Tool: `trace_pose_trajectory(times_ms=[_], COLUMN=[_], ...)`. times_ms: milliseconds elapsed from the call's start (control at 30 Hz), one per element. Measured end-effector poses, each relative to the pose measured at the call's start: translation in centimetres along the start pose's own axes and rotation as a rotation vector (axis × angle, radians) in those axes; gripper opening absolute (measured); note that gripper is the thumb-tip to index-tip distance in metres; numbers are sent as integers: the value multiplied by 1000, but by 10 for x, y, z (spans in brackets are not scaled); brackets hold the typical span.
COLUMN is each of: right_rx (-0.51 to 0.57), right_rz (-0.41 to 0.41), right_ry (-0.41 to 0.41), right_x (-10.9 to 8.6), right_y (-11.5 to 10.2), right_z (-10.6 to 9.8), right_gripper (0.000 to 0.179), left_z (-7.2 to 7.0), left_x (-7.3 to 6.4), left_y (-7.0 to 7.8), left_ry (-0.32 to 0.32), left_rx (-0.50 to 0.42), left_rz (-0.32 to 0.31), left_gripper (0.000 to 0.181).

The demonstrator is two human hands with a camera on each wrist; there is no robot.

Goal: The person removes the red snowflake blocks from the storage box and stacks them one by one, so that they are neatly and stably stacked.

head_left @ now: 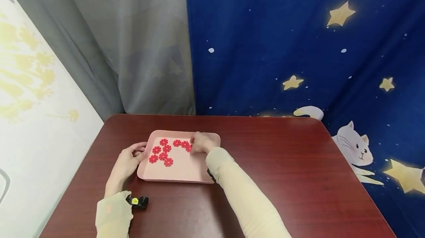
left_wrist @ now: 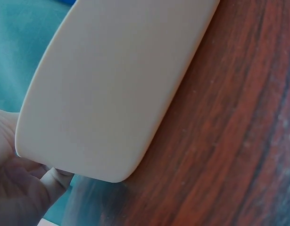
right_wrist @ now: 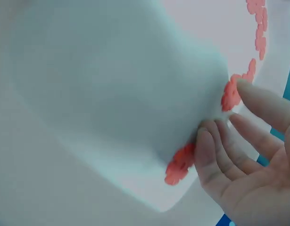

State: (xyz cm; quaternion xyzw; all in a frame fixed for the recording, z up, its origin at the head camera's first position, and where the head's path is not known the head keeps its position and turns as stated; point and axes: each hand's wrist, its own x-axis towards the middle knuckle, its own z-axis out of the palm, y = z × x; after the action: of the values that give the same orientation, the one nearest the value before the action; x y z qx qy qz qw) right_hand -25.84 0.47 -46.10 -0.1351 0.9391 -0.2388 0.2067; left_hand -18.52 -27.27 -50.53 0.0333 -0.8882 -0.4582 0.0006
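Near: black wrist camera [head_left: 142, 203] at left cuff [head_left: 114, 206], over wood-grain worktop [head_left: 299, 171]. Left hand [head_left: 125, 162] at pink tray [head_left: 186, 168], left rim, fingers bent; whether pinching, cannot tell. In tray: red notched discs [head_left: 163, 156], six clustered left, others in a row farther back. Right hand [head_left: 203, 143] at row's end, thumb apart from bent fingers; grip unclear. Behind: grey curtain [head_left: 149, 46], blue star-print curtain [head_left: 259, 46].

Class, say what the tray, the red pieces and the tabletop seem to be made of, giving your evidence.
Tray: probably smooth satin plastic; even pink, rounded corners.
Red pieces: likely plastic, finish unclear; uniform colour, matching notched outlines.
Tabletop: wood or wood-look laminate, slightly glossy; red-brown, dark grain streaks, soft sheen.
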Motion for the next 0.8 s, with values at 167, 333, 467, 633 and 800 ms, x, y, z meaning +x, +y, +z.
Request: trace_pose_trajectory(times_ms=[167,333,467,633,800], right_rx=[67,54,58,98,125], right_rz=[4,1,8,23,40], right_ry=[-31,-39,-56,-91,-110], right_x=[4,7,9,12,10], right_y=[0,2,4,5,4], right_z=[7,10,10,5,-6], right_gripper=[31,22,22,20,17], left_z=[3,4,4,1,0], left_x=[-2,-2,-2,0,0], left_y=[1,1,-2,-2,-2], left_ry=[-8,0,6,6,0], left_rx=[-15,-20,-21,-14,-13], left_rz=[-12,-7,2,6,-9], left_gripper=[41,41,41,41,42])
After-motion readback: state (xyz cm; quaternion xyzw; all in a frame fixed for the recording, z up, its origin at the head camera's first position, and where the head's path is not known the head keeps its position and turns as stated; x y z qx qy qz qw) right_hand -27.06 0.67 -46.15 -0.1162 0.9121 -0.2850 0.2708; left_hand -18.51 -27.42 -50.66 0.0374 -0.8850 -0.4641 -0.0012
